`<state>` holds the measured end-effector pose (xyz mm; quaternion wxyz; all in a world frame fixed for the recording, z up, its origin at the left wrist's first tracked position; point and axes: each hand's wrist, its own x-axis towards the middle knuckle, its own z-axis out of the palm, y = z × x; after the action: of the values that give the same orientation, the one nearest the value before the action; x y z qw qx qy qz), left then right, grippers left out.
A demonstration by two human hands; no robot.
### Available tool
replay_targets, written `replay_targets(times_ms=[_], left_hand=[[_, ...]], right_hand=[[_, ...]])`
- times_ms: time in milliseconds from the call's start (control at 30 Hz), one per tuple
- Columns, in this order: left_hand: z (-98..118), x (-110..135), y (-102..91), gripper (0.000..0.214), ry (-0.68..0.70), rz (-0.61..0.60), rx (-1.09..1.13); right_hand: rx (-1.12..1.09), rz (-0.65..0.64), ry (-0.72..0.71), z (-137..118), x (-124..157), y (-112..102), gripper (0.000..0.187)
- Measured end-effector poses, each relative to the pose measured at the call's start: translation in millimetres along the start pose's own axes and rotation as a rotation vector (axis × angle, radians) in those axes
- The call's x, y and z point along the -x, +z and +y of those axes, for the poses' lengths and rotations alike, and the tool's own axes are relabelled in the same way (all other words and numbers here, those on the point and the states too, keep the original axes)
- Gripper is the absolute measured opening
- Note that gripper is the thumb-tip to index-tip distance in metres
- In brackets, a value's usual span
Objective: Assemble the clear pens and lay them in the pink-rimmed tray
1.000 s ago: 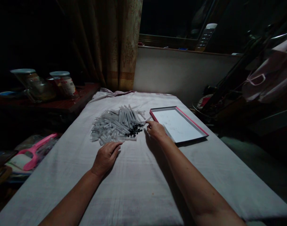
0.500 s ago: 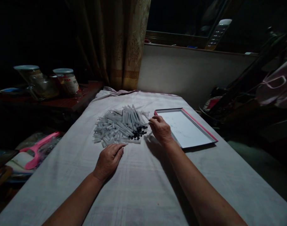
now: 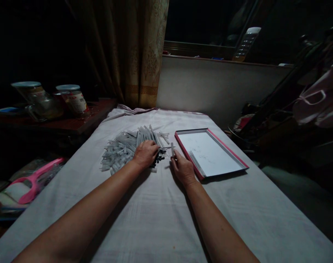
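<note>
The left hand [image 3: 146, 153] has advanced onto the tube pile [image 3: 119, 151], grasp unclear. The right hand [image 3: 182, 168], just right of the pile, pinches one tube [image 3: 172, 149]: judged light, stiff; grip mid-barrel.

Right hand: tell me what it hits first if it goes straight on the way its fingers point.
Probably the stray tubes at the right edge of the pile, just beyond the white tube the right hand pinches. It would pass left of the tray; depth is hard to judge.

The bare left hand [image 3: 146, 153] and right hand [image 3: 183, 168] end two unsleeved, bare forearms.
</note>
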<state>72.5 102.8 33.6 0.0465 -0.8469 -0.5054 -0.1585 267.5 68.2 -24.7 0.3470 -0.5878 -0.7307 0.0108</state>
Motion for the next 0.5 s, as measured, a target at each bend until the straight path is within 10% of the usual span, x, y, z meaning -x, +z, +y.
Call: replay_targets(times_ms=[233, 500], left_hand=[[12.7, -47.9, 22.1, 0.014, -0.021, -0.09, -0.03], [8.2, -48.1, 20.4, 0.01, -0.101, 0.005, 0.063]], right_hand=[[-0.064, 0.12, 0.015, 10.6, 6.1, 7.7, 0.037], [-0.233, 0.232, 0.127, 6.3, 5.6, 4.3, 0.035]])
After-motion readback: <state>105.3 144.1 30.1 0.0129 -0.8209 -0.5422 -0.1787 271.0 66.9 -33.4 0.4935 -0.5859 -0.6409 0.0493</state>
